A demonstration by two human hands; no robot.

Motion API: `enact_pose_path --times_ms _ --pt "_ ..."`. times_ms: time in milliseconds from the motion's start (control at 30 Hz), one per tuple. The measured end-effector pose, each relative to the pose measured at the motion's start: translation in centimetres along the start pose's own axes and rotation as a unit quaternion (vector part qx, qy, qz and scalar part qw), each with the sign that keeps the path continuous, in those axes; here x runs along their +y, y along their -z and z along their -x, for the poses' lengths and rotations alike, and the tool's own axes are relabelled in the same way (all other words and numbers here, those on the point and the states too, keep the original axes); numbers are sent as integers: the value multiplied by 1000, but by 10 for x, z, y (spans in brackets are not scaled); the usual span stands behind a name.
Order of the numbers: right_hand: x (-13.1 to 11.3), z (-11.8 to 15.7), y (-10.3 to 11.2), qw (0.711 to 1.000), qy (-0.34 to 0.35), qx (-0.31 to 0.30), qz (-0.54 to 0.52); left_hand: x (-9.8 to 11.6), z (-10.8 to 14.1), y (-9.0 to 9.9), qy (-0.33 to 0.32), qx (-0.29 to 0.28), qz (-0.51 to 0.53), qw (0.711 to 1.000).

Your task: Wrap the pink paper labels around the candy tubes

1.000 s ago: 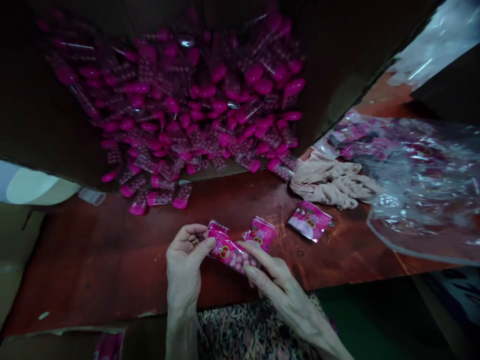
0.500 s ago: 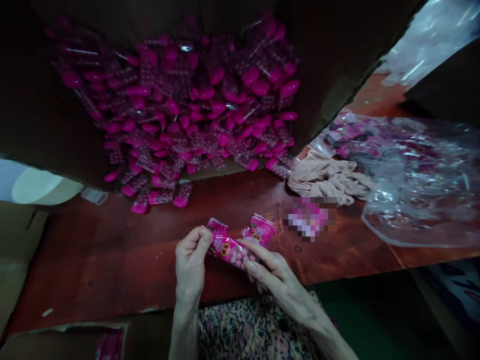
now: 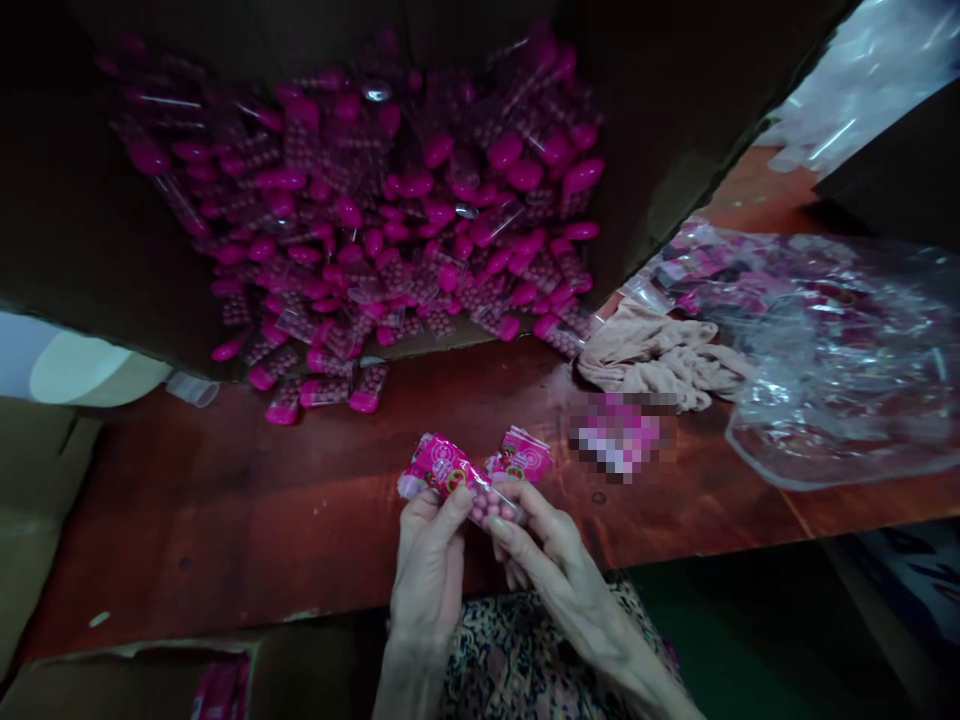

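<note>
Between my hands is a small clear bottle (image 3: 489,508) of pink candy balls, lying slanted. A shiny pink printed sleeve (image 3: 448,464) covers its left end; whether a cap lies underneath is hidden. My left hand (image 3: 429,555) pinches the bottle at the sleeve, thumb on top. My right hand (image 3: 546,548) grips the bare, ball-filled end between thumb and fingers. Just beyond the right fingers lies a small stack of flat pink printed sleeves (image 3: 523,452) on the red-brown table (image 3: 247,500).
A large cardboard box (image 3: 660,160) on its side holds a heap of pink-capped candy bottles (image 3: 405,230), several spilling out. Right of it lie a beige cloth (image 3: 660,355), a blurred pink item (image 3: 621,432) and a clear plastic bag (image 3: 840,400). An open carton (image 3: 135,690) stands below left.
My left hand has moved right and down, from the sleeve's far end to the bottle's middle. The sleeve's left end now shows. My right hand keeps its grip.
</note>
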State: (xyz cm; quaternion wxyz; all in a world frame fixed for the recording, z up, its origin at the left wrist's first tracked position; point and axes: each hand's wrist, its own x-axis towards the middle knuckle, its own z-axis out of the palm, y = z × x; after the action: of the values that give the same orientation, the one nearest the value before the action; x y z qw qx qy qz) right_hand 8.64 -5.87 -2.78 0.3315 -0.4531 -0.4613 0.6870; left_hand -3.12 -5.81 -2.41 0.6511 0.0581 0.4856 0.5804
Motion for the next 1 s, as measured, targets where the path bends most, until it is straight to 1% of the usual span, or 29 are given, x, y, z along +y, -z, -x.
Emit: enact_pose_path --times_ms 100,200,267,333,433,533,600,667,733,800,867,1000 --pt "-5 2 -2 998 3 17 54 -2 0 1 17 -9 2 1000" --pt "-6 5 -5 993 9 37 112 2 0 4 22 -10 4 1000" --pt "-8 7 -7 986 20 50 160 5 0 3 14 -11 8 1000" --pt "-10 9 -10 977 42 63 200 7 0 1 -7 -12 7 1000" --pt "-13 10 -14 968 87 78 221 6 1 -4 -28 -4 0 1000" --pt "-12 7 -20 963 115 101 221 1 1 -6 -14 1 -2 1000" --pt "-9 4 -22 963 126 111 212 -2 1 -6 -6 -8 -9 1000" --pt "-6 1 -24 967 128 108 192 -3 0 -5 -9 -25 -14 1000" --pt "-3 -2 -23 976 114 102 153 -4 0 -5 -18 -34 -8 999" --pt "0 -5 -23 989 79 88 94 -4 1 -5 -10 -35 1 999" --pt "1 -8 -22 996 36 77 30 -5 3 -5 12 -28 4 1000" --pt "0 -15 -20 996 -46 47 -59 -6 9 -6 35 -10 -21 999"
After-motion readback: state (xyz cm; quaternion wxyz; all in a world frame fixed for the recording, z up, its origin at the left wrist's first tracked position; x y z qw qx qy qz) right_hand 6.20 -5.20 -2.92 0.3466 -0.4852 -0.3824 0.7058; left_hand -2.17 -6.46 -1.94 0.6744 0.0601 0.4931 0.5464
